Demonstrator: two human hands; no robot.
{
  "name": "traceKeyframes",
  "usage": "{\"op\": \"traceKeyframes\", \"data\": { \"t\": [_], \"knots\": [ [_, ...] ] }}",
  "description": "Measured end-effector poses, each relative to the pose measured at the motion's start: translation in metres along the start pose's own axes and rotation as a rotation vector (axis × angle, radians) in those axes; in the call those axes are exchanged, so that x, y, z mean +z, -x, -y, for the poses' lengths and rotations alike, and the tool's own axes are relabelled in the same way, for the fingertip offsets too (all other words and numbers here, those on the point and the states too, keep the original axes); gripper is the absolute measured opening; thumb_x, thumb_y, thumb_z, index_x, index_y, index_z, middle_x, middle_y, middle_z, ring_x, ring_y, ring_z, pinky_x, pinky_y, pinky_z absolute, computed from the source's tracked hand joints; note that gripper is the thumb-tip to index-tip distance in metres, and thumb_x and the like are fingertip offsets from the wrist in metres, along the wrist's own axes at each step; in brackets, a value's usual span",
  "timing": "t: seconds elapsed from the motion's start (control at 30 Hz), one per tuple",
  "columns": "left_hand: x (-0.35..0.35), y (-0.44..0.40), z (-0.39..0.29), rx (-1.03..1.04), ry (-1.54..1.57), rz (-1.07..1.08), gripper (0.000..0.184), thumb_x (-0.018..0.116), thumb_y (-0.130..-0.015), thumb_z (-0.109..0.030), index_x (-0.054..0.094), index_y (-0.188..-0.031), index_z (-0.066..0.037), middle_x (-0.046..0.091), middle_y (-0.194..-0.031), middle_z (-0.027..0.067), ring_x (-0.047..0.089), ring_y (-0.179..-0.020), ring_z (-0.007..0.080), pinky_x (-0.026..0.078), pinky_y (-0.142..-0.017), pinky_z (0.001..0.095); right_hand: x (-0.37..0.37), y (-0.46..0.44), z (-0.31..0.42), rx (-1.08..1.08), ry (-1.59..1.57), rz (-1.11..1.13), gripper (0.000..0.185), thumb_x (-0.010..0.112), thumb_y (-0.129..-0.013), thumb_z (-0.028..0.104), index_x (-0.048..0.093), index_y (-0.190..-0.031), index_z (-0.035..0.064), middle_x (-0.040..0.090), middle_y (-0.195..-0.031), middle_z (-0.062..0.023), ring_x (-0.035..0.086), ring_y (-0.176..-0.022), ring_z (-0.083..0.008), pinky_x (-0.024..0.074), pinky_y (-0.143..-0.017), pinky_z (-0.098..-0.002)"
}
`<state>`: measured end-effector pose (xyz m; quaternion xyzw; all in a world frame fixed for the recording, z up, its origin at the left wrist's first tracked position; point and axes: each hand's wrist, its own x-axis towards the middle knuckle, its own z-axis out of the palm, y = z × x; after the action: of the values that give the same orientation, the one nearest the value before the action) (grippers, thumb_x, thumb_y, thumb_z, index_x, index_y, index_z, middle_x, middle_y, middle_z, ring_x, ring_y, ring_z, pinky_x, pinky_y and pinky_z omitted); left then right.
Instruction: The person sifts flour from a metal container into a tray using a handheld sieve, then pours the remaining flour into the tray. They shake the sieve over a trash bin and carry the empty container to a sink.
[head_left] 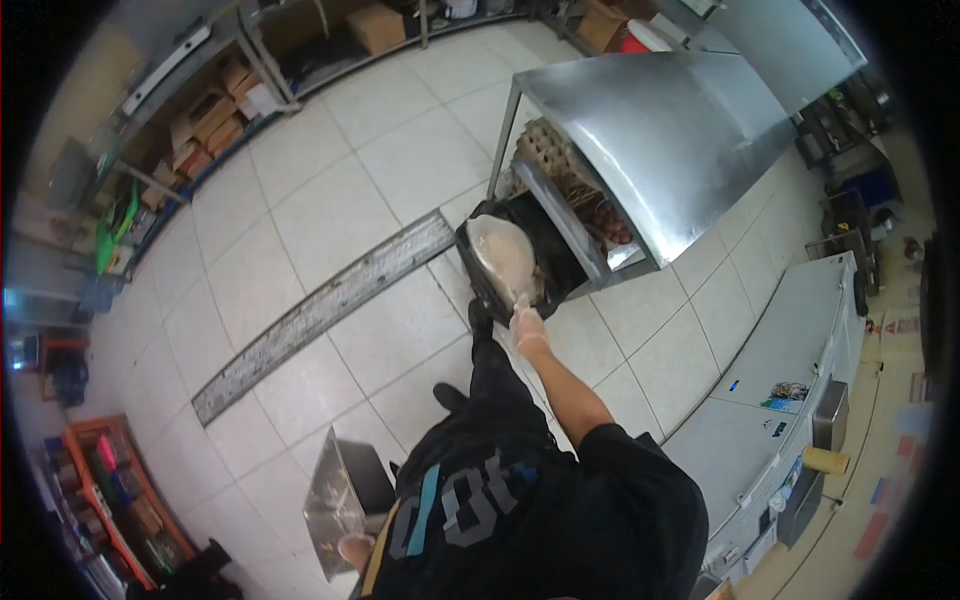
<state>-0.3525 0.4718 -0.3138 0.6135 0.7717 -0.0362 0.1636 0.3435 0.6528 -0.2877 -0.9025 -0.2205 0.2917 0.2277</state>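
Note:
My right hand, in a clear plastic glove, is closed around the narrow end of a pale, teardrop-shaped plastic bag. Something light tan shows through the bag. It is over a black bin that stands beside the steel table, and whether it rests on anything inside is hard to make out. Low on the left, my left hand, also gloved, grips a deep stainless steel pan by its near end. The pan is tilted on its side, with pale smears on its inner wall. Some of the left fingers are hidden.
A steel table holds egg trays and eggs on its lower shelf. A metal drain grate crosses the tiled floor. White chest freezers line the right side. Shelves with boxes and an orange rack stand left.

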Motion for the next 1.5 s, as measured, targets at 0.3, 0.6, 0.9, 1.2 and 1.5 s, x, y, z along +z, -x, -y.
{"op": "traceKeyframes", "data": {
  "t": [0.3, 0.6, 0.9, 1.2, 1.5],
  "knots": [
    [0.000, -0.113, -0.049, -0.097, 0.197, -0.080, 0.018, 0.051, -0.068, -0.010, 0.055, -0.058, 0.004, 0.056, -0.060, 0.0170, 0.054, -0.061, 0.0350, 0.039, -0.055, 0.0447, 0.042, -0.037, 0.123, -0.014, -1.286, 1.053, 0.015, 0.054, -0.089, 0.022, 0.056, -0.102, 0.0156, 0.057, -0.070, 0.0012, 0.052, -0.052, -0.0107, 0.0391, -0.042, -0.0219],
    [-0.052, -0.355, -0.196, 0.140, 0.044, -0.072, 0.021, 0.052, -0.072, -0.019, 0.056, -0.061, -0.002, 0.057, -0.068, 0.0170, 0.056, -0.068, 0.0327, 0.042, -0.060, 0.0413, 0.032, -0.140, 0.260, 0.212, -1.323, 0.987, 0.032, 0.049, -0.091, 0.038, 0.050, -0.116, 0.0176, 0.038, -0.057, 0.0055, 0.030, -0.036, -0.0068, 0.0240, -0.030, -0.0231],
    [-0.133, -0.587, -0.383, 0.278, 0.000, -0.108, 0.028, 0.051, -0.075, -0.029, 0.057, -0.072, -0.002, 0.058, -0.077, 0.0161, 0.056, -0.076, 0.0311, 0.043, -0.068, 0.0423, -0.008, -0.335, 0.371, 0.177, -1.212, 0.593, 0.047, 0.041, -0.090, 0.050, 0.052, -0.115, 0.0110, 0.036, -0.053, 0.0045, 0.028, -0.033, -0.0092, 0.0250, -0.032, -0.0262],
    [-0.115, -0.827, -0.598, 0.465, -0.068, -0.168, 0.038, 0.050, -0.078, -0.039, 0.058, -0.083, -0.003, 0.059, -0.087, 0.0152, 0.056, -0.084, 0.0294, 0.043, -0.076, 0.0433, -0.070, -0.587, 0.430, 0.288, -1.465, 0.297, 0.047, 0.038, -0.091, 0.052, 0.048, -0.105, 0.0076, 0.034, -0.052, 0.0034, 0.030, -0.037, -0.0083, 0.0258, -0.033, -0.0241],
    [-0.151, -1.002, -0.930, 0.666, -0.038, 0.110, 0.018, 0.054, -0.076, -0.021, 0.061, -0.071, -0.005, 0.061, -0.077, 0.0162, 0.057, -0.066, 0.0262, 0.047, -0.057, 0.0374, -0.217, -0.711, 0.463, 0.246, -1.326, -0.002, 0.045, 0.040, -0.091, 0.049, 0.051, -0.112, 0.0104, 0.035, -0.054, 0.0043, 0.030, -0.037, -0.0072, 0.0260, -0.033, -0.0235]
  ]
}}
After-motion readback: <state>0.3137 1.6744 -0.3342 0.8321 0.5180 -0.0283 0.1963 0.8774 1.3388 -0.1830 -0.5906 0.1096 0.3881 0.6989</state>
